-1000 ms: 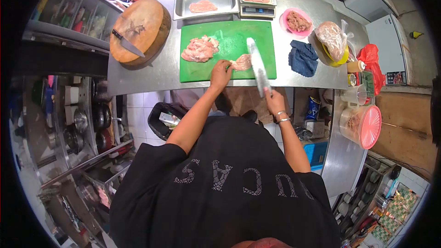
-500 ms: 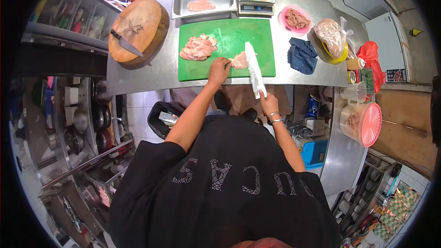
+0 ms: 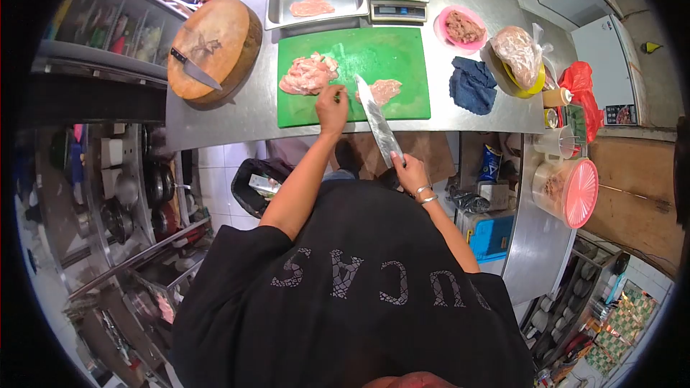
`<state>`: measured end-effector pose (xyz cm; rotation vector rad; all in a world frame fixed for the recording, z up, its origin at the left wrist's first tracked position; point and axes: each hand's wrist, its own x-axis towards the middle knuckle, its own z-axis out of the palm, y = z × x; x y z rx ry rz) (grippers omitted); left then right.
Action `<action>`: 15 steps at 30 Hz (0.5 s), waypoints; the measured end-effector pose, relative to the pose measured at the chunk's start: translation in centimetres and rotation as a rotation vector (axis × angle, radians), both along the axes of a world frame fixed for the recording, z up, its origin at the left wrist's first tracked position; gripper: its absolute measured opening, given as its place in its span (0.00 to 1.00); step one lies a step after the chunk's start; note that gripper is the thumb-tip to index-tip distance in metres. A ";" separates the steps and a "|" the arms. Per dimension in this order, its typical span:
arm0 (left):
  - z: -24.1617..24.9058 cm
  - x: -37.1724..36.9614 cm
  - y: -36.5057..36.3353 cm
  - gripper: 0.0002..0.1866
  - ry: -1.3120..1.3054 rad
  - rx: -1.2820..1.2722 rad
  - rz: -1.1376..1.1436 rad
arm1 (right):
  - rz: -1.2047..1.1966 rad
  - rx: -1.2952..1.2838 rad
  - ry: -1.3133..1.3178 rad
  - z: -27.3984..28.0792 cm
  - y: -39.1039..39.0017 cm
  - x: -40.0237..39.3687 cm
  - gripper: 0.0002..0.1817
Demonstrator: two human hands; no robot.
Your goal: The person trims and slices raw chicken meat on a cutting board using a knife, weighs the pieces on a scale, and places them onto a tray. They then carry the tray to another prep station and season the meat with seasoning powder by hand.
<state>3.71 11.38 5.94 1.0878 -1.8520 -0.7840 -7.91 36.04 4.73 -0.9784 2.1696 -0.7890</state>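
A green cutting board (image 3: 392,50) carries a pile of raw meat (image 3: 307,75) at its left and a flat meat piece (image 3: 385,91) right of centre. My left hand (image 3: 332,109) is at the board's front edge, just below the pile, its fingers curled together; what they hold, if anything, is too small to name. My right hand (image 3: 412,172) grips a large knife (image 3: 379,121) in front of the board. The blade points up and left, its tip over the board at the left side of the flat piece.
A round wooden block (image 3: 208,36) with a smaller knife (image 3: 195,70) stands left. Behind are a steel tray (image 3: 316,21) and meat on a scale (image 3: 395,12). To the right lie a pink plate (image 3: 442,29), a blue cloth (image 3: 472,86) and bagged meat (image 3: 516,54).
My left hand has moved left, away from the flat piece towards the pile. The knife has shifted left and tilted, uncovering more of the flat piece. My right hand moved slightly left and down.
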 end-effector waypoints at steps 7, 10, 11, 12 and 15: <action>-0.1 2.1 -0.9 0.05 -0.027 -0.010 0.107 | 0.030 0.067 -0.053 0.6 0.3 -0.2 0.35; -0.1 1.1 -0.5 0.05 0.010 -0.020 0.061 | 0.046 0.085 -0.063 0.5 0.4 -0.7 0.35; -0.2 0.8 -0.2 0.06 -0.017 -0.052 0.014 | 0.052 0.077 -0.062 0.5 0.4 -0.9 0.35; -0.3 0.5 0.0 0.06 -0.045 -0.084 -0.033 | 0.054 0.076 -0.060 0.2 0.4 -1.0 0.35; -0.5 -0.5 0.5 0.07 -0.104 -0.121 -0.066 | 0.000 0.077 -0.047 -0.1 0.8 -1.4 0.35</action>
